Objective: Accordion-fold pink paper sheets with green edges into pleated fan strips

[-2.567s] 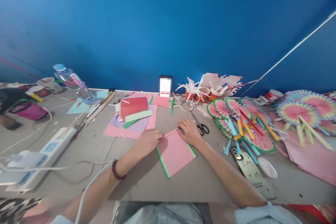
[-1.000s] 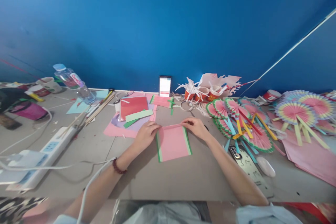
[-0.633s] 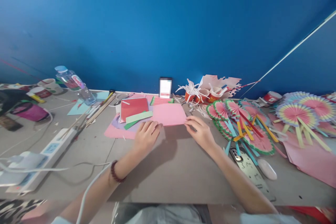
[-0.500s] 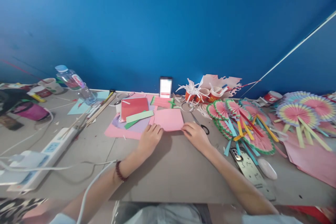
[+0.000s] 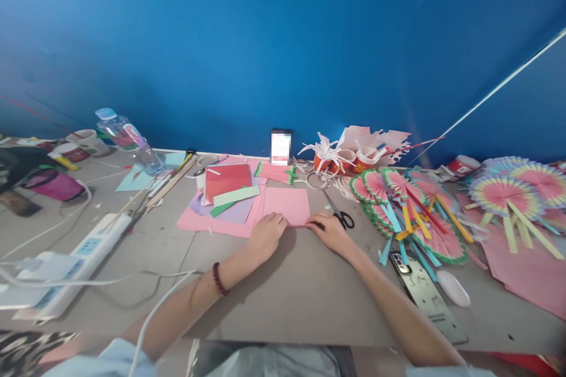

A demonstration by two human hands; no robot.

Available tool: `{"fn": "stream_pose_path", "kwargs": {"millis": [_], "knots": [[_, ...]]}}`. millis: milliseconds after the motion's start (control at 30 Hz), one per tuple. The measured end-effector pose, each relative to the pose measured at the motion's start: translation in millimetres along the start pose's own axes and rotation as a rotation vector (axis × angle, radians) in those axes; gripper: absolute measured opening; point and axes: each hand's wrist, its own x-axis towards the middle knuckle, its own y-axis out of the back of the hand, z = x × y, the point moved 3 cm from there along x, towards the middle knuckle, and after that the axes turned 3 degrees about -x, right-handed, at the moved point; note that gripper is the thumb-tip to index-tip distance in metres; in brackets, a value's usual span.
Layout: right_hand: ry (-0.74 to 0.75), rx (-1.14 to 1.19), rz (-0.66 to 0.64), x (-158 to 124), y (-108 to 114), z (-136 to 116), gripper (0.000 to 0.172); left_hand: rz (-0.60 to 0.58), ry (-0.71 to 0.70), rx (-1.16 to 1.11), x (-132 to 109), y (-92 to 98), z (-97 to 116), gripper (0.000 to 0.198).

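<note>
A pink sheet of paper [image 5: 286, 205] lies at the middle of the grey table, with a narrow raised fold along its near edge. My left hand [image 5: 267, 235], a dark bead bracelet on its wrist, is closed over the near left part of that edge. At the near right corner, my right hand [image 5: 329, 232] pinches the same edge between thumb and fingers. Black-handled scissors [image 5: 342, 217] lie just beyond my right hand. Left of the sheet, a red packet [image 5: 226, 181] and light green strips [image 5: 236, 195] rest on larger pink and purple papers.
Folded paper fans [image 5: 506, 194] crowd the right side, near a phone [image 5: 424, 294] and a white mouse [image 5: 453, 288]. A power strip [image 5: 84, 262] with cables, wooden sticks [image 5: 172, 182] and a tilted bottle [image 5: 130, 141] are at left. Another phone [image 5: 280, 147] leans against the blue wall.
My left hand has moved right along the near edge, closer to my right hand. The pink sheet now lies flatter, its near edge slightly closer to me.
</note>
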Motion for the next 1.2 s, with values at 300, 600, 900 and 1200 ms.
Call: {"fn": "stream_pose_path", "kwargs": {"millis": [300, 600, 900, 1200], "knots": [[-0.140, 0.083, -0.008, 5.9, 0.2, 10.1, 0.019, 0.116, -0.038, -0.258, 3.0, -8.9, -20.6, 0.030], [-0.161, 0.033, 0.077, 5.8, -5.5, 13.9, 0.022, 0.245, -0.134, -0.145, 3.3, -12.9, -21.4, 0.021], [-0.155, 0.024, 0.186, 4.1, -7.9, 11.6, 0.021, 0.259, -0.152, -0.041, 6.9, -14.3, -22.1, 0.021], [-0.091, -0.046, 0.161, 2.4, -8.5, 5.8, 0.018, 0.301, -0.211, 0.041, 8.1, -14.9, -22.7, 0.018]]}}
